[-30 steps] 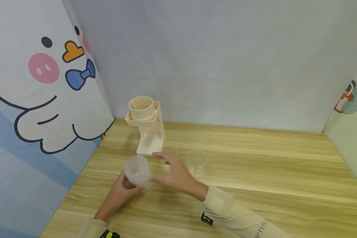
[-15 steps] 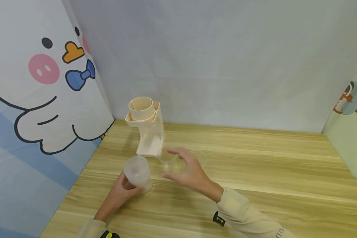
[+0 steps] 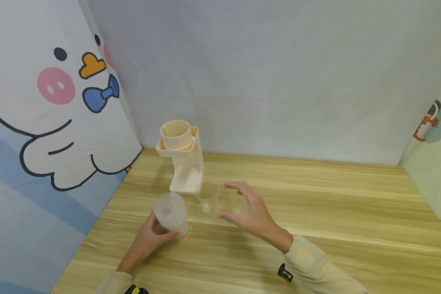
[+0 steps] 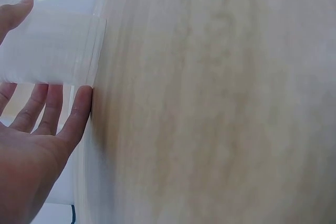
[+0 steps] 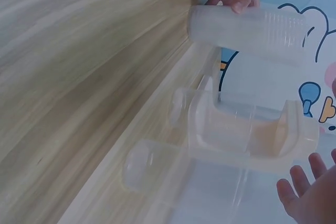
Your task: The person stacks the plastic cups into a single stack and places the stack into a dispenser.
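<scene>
My left hand (image 3: 147,241) grips a stack of translucent plastic cups (image 3: 170,212) that stands upright on the table. The left wrist view has the thumb on one side of the stack (image 4: 50,48) and the fingers along the other. My right hand (image 3: 253,214) is apart from the stack, thumb and fingers spread with a wide gap. Behind that gap a clear plastic cup (image 3: 238,201) shows faintly. Another clear cup (image 3: 208,199) stands upright between the stack and my right hand. In the right wrist view the right fingers (image 5: 302,182) are apart from the nearer clear cup (image 5: 157,166).
A cream cup holder (image 3: 185,173) with a round tube (image 3: 176,135) in its top stands at the back left, behind the stack. A grey-white cloth wall (image 3: 264,81) closes off the back of the wooden table (image 3: 334,204). Printed cloth (image 3: 59,122) hangs at the left.
My right hand has moved right, away from the cup stack and past the first clear cup to the second. My left hand and the stack stay in place.
</scene>
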Demonstrator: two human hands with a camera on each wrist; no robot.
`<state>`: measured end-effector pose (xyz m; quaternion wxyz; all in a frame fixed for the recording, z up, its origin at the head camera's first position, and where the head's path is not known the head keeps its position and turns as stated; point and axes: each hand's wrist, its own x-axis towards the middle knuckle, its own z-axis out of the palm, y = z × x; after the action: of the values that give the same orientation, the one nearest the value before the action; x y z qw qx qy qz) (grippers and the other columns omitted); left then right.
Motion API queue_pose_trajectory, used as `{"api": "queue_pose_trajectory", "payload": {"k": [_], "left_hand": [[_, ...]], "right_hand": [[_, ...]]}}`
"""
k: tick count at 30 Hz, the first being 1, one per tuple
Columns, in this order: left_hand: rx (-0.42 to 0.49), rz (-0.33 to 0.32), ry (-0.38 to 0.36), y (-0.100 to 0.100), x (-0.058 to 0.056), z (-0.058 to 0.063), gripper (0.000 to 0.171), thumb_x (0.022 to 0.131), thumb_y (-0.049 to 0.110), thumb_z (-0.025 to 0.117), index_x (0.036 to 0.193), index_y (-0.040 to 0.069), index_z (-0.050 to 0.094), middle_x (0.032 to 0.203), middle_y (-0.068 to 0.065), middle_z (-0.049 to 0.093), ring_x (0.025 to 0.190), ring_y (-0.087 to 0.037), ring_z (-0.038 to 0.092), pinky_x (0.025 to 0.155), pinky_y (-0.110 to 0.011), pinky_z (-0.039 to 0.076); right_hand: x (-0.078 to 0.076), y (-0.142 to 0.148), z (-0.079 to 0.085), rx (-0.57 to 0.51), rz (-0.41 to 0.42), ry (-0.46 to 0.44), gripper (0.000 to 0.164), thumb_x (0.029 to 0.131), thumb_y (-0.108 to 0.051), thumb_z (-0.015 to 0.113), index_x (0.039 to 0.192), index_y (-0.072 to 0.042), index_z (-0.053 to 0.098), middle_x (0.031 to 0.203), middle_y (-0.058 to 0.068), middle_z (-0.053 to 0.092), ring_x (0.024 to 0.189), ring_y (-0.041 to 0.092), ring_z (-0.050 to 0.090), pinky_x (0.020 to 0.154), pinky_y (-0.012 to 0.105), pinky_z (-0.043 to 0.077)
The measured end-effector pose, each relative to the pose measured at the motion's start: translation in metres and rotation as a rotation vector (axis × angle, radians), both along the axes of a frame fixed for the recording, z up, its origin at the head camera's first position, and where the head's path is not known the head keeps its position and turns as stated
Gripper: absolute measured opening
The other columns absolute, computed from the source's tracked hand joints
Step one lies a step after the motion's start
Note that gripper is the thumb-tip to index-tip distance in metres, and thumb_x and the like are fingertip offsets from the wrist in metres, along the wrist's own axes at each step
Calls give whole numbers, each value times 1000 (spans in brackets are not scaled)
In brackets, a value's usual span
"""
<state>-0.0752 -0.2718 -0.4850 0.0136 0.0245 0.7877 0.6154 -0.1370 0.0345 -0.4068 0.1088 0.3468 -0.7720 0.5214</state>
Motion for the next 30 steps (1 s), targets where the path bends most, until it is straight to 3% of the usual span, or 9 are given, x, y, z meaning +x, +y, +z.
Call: {"api": "queue_pose_trajectory", "payload": {"k": [7, 14, 18, 21, 28, 30], "left_hand": [[-8, 7, -10, 0, 0, 0, 83, 77, 13, 80, 144, 23, 32, 133, -12, 47, 115, -32, 52, 87, -40, 50], [1, 8, -12, 0, -1, 1, 83, 77, 12, 79, 144, 24, 31, 134, -13, 47, 117, -34, 50, 88, -42, 49], [5, 3, -6, 0, -1, 1, 84, 77, 11, 79, 144, 23, 31, 134, -14, 46, 119, -36, 49, 89, -44, 49], [-1, 1, 2, 0, -1, 1, 84, 77, 11, 79, 144, 23, 32, 134, -13, 46, 119, -36, 48, 90, -44, 48], [-17, 14, -1, -1, -2, -1, 85, 76, 14, 81, 144, 25, 32, 134, -11, 46, 119, -34, 48, 90, -42, 48], [-17, 19, -4, 0, -1, -1, 85, 75, 14, 81, 144, 25, 32, 134, -10, 46, 119, -33, 48, 89, -40, 48]], "right_hand": [[0, 13, -3, 3, -37, -6, 72, 65, -13, 88, 128, -6, 54, 128, 11, 55, 117, 26, 51, 93, 46, 43], [14, 20, 15, -11, -100, -11, 70, 64, -1, 85, 125, 4, 52, 125, 22, 53, 116, 36, 49, 91, 51, 43], [15, 25, 14, -14, -141, -48, 69, 66, -2, 84, 126, 3, 51, 126, 22, 51, 117, 36, 47, 92, 52, 42], [14, 28, 9, -21, -158, -83, 70, 67, -3, 84, 128, 2, 50, 127, 22, 50, 119, 37, 46, 93, 54, 41], [-11, 37, -39, -9, -175, -166, 81, 70, -21, 85, 138, -9, 42, 136, 10, 47, 123, 31, 44, 93, 53, 42], [-12, 37, -42, -9, -174, -219, 83, 71, -22, 85, 140, -9, 39, 137, 13, 46, 123, 34, 44, 94, 53, 42]]}}
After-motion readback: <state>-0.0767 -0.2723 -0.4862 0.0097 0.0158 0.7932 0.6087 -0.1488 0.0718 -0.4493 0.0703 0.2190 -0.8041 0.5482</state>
